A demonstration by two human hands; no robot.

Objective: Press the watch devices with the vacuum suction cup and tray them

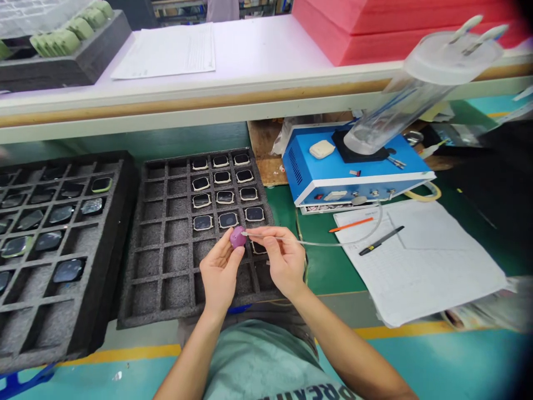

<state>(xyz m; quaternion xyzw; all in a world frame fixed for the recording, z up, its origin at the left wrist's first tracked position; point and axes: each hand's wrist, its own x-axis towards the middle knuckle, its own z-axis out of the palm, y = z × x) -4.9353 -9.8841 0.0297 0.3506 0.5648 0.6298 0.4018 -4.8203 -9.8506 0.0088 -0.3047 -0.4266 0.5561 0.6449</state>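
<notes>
A small rounded purple piece (238, 237) is pinched between the thumb and fingers of my left hand (221, 272). Close beside it, my right hand (285, 258) holds the end of a thin clear tube (320, 243), whose tip meets the purple piece. The tube curves right to the front of a blue box-shaped machine (353, 166). Both hands are above the lower right part of a dark foam tray (152, 266), where rows of framed watch-like pieces (225, 197) sit in the right columns. The left columns of that tray hold nothing.
Left stands another foam tray (94, 244) with dark watch-like pieces. Right lie paper sheets (433, 266) with an orange stick (351, 225) and a black pen (381, 240). A clear cylinder (395, 105) stands on the machine. A shelf (250, 83) crosses behind, bearing red foam blocks (358, 33).
</notes>
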